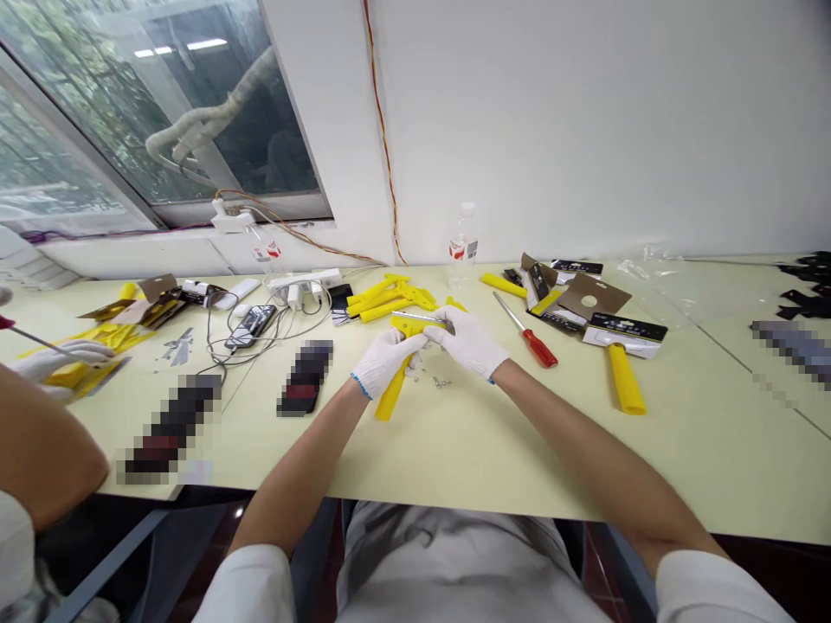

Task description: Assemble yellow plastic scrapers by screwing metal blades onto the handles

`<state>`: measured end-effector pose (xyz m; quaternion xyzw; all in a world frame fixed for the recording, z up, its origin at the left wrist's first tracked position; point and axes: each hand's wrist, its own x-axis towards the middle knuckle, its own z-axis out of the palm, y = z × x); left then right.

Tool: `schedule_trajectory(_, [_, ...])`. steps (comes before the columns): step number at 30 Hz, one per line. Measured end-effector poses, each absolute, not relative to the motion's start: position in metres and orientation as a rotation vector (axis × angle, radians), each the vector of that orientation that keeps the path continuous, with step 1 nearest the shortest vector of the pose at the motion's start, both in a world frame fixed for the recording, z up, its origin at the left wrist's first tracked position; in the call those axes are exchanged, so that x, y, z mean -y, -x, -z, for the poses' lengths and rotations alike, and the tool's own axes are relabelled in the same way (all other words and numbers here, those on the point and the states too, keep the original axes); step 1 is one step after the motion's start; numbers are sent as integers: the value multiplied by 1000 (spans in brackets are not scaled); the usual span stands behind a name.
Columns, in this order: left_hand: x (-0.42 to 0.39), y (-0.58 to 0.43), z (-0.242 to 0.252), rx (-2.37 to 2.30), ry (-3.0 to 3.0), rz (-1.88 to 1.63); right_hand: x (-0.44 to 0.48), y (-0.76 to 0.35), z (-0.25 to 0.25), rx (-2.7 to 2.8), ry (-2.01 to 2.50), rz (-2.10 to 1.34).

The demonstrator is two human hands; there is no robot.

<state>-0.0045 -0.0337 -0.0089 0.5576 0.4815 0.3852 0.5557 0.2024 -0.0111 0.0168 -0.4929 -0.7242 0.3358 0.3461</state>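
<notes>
My left hand (383,362), in a white knitted glove, is closed around a yellow plastic scraper (390,400). Its handle points down toward me and its wide head is at the top. A shiny metal strip (419,317) lies along that head. My right hand (473,344), gloved too, is closed with its fingertips at the strip's right end. Small screws (441,382) lie on the table just below the hands. To the right rests a screwdriver (538,346) with a red handle. Behind my hands is a pile of yellow scraper parts (389,298).
Packaged scrapers with black cards (624,333) lie at right, near a plastic bottle (463,247) by the wall. Phones, cables and a power strip (305,281) occupy the left. A co-worker's gloved hand (71,356) is at far left, by more yellow parts.
</notes>
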Motion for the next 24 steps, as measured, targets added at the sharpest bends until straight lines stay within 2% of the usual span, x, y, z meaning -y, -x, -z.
schedule_trajectory(5, [38,2,1,-1090,-1324,-911,11,-203,-16,1831,1216,-1051])
schedule_trajectory(24, [47,-6,-10,-1049,-1323,-906,10,-200,-10,1781,1231,-1025])
